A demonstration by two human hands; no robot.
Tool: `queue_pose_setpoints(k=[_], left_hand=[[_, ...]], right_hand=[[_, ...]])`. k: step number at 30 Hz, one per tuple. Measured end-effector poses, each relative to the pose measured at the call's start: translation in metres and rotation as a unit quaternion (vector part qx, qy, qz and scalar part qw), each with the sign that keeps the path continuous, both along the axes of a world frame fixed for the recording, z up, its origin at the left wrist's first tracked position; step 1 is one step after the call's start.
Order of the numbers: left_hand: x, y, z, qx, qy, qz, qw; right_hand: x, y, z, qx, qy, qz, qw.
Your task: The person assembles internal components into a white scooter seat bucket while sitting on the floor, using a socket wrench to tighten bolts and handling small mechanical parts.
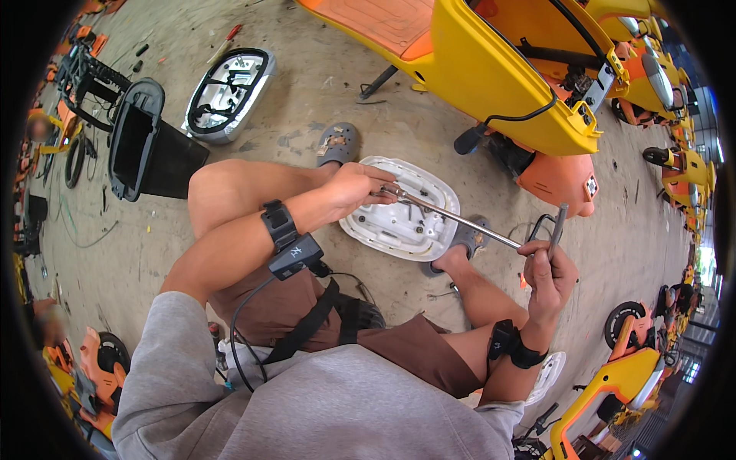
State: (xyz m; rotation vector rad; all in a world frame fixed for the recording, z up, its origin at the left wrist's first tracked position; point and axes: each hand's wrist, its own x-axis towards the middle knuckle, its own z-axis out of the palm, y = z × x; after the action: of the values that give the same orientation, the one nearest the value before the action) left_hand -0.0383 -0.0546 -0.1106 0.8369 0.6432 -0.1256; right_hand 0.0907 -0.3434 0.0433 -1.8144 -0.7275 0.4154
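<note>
Workshop floor, bare concrete (299, 88), scattered with parts. Yellow scooter body (483, 73) fills the upper right of the frame, orange fairing (552, 180) below it. More yellow-and-orange scooters (686, 184) line the right edge; a yellow frame section (602, 389) sits lower right.

Upper left: we have a black bin-like box (175, 161) tipped on its side, mouth facing left, and near it a pale oval shell (241, 103) with black trim. A red-handled tool (234, 33) lies above that shell.

We're seated low, knees apart, grey clogs (339, 142) on the floor. White oval panel (372, 230) lies between our feet, mid-frame, showing its ribbed side with dark fittings.

Main item: metal T-handle wrench (475, 225), running slantwise from just above the panel at frame centre to right of centre, crossbar at the right end.

Our left hand (353, 190) is over the panel's upper left, fingers curled round the wrench's far end; we can't tell whether the tip touches the panel or a fitting. Our right hand (550, 274), right of centre, has thumb and fingers pinching the wrench where shaft meets crossbar.

Dark strapped boxes (297, 257) on both forearms.
</note>
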Motion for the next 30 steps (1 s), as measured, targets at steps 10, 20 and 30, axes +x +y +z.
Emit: queue_pose_setpoints(k=[10, 20, 30], left_hand=[[-0.001, 0.002, 0.003, 0.024, -0.013, 0.034, 0.999], [-0.007, 0.000, 0.041, 0.097, -0.058, 0.048, 0.992], [-0.008, 0.002, 0.035, 0.017, -0.056, 0.057, 0.997]], right_hand=[[0.006, -0.009, -0.003, 0.036, -0.012, -0.021, 0.999], [0.014, -0.015, -0.011, 0.054, -0.012, -0.068, 0.996], [0.011, -0.012, -0.011, 0.041, -0.004, -0.047, 0.998]])
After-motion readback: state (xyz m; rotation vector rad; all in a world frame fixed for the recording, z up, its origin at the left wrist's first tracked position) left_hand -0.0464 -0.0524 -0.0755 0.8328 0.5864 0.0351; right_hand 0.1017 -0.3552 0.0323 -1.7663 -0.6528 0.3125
